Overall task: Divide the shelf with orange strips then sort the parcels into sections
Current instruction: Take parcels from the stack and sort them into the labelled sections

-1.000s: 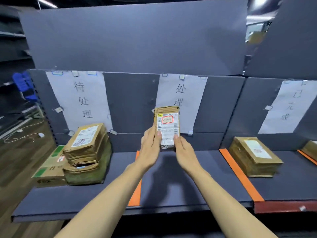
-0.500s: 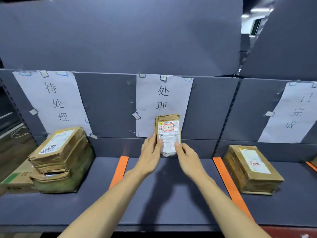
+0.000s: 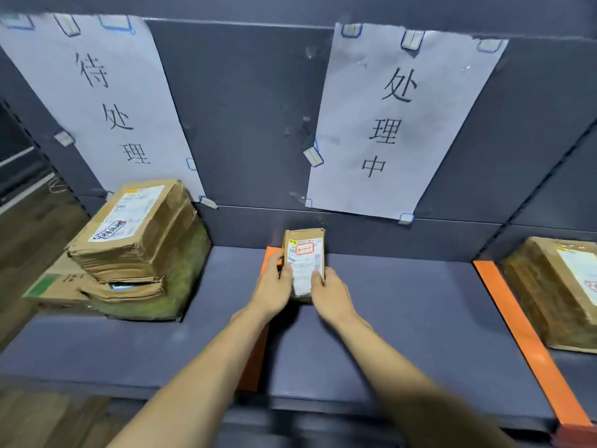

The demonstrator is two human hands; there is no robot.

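1. The left hand [image 3: 274, 282] and the right hand [image 3: 326, 291] pinch a small parcel [image 3: 305, 260] between them, one on each long side, with fingers curled on its edges and thumbs on its front

2. The small parcel stands up on its short end in the middle part of the shelf [image 3: 403, 318], close to the back wall; it is not clear if its bottom touches the shelf yet

3. It looks light, since two hands hold it with just the fingers. It is a brown paper pack with soft, worn corners, so it may bend if squeezed hard. Holding both long sides looks like the safe way

4. Its front has a white label [image 3: 305, 263] with a red box on it. That part looks smooth and could slip a bit

5. Just under the left hand lies a flat orange strip [image 3: 269, 253], partly hidden by the arm

6. Far to the left of the hands sits a stack of brown parcels [image 3: 139, 234], wrinkled and boxy

7. Far to the right lie another orange strip [image 3: 517, 328] and a brown parcel [image 3: 549, 286] beside it

8. Above the hands hangs a white paper sign [image 3: 397, 124] taped to the dark wall
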